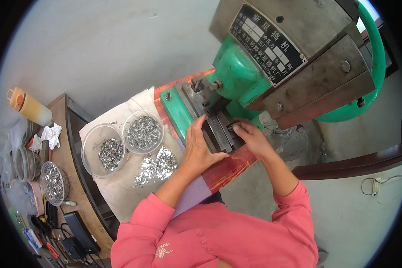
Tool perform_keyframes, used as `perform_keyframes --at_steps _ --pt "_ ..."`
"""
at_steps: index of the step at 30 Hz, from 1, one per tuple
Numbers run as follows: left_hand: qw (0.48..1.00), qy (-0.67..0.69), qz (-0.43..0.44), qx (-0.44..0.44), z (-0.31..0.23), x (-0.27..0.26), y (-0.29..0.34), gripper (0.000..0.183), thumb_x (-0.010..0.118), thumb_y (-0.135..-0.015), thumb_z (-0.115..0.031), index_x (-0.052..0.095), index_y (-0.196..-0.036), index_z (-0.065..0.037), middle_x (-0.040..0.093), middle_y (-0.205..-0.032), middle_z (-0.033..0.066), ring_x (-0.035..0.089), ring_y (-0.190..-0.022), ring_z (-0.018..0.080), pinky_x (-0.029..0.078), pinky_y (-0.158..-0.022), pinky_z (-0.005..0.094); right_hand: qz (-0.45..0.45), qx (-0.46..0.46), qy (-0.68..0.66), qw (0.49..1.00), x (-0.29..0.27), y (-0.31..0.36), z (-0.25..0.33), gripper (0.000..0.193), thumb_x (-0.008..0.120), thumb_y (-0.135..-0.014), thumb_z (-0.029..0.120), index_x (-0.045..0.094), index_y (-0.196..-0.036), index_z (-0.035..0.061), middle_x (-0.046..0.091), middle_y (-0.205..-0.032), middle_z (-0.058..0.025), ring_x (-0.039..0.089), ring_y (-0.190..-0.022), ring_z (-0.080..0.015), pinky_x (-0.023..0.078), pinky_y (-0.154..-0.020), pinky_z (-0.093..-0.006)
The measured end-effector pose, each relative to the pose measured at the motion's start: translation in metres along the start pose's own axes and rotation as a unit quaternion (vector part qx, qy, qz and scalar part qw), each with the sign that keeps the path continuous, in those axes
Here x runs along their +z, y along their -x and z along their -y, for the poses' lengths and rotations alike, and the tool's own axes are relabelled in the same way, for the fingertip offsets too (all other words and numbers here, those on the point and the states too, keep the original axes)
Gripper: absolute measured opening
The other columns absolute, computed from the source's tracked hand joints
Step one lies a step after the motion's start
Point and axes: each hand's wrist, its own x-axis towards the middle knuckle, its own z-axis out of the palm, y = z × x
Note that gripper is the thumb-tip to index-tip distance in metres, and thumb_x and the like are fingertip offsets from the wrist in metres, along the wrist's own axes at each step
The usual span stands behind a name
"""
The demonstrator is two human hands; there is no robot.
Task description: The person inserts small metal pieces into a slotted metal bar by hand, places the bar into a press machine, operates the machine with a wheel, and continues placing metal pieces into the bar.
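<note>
From my end I've got the left hand (196, 145) spread, thumb out, along the left side of the steel die (220, 134) under the green press (241, 73), right hand (253, 140) curled at its right side, can't tell if gripping, silver pieces (157, 167) piled on cloth (114, 190).
</note>
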Motion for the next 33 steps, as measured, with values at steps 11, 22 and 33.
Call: perform_keyframes --at_steps 11,22,33 --pt "0.998 -0.011 0.065 0.012 0.009 -0.018 -0.005 0.101 0.088 -0.061 -0.016 0.031 -0.143 0.003 0.032 -0.147 0.0236 0.033 -0.138 0.0426 0.030 -0.116 0.0467 -0.634 -0.376 0.058 0.674 -0.106 0.057 0.026 0.041 0.044 -0.106 0.018 0.042 -0.141 -0.0032 0.046 -0.138 -0.0137 0.043 -0.127 -0.0224 0.034 -0.109 -0.0385" --pt "0.999 -0.012 0.032 0.015 0.011 -0.012 -0.004 0.100 0.089 -0.058 -0.020 0.036 -0.140 0.003 0.035 -0.144 0.0216 0.037 -0.133 0.0419 0.034 -0.112 0.0478 -0.516 -0.408 -0.050 0.751 -0.189 0.050 0.104 0.057 0.041 -0.104 0.053 0.051 -0.123 0.0001 0.060 -0.090 -0.0102 0.059 -0.073 -0.0200 0.050 -0.065 -0.0331" --pt "0.998 -0.068 0.001 0.010 0.004 -0.015 -0.018 0.090 0.083 -0.055 -0.022 0.043 -0.130 0.005 0.042 -0.135 0.0211 0.045 -0.124 0.0415 0.041 -0.106 0.0457 -0.488 -0.231 0.072 0.839 -0.254 0.073 0.235 0.057 0.059 -0.095 0.059 0.062 -0.101 0.0027 0.059 -0.077 -0.0033 0.058 -0.062 -0.0129 0.047 -0.058 -0.0269"
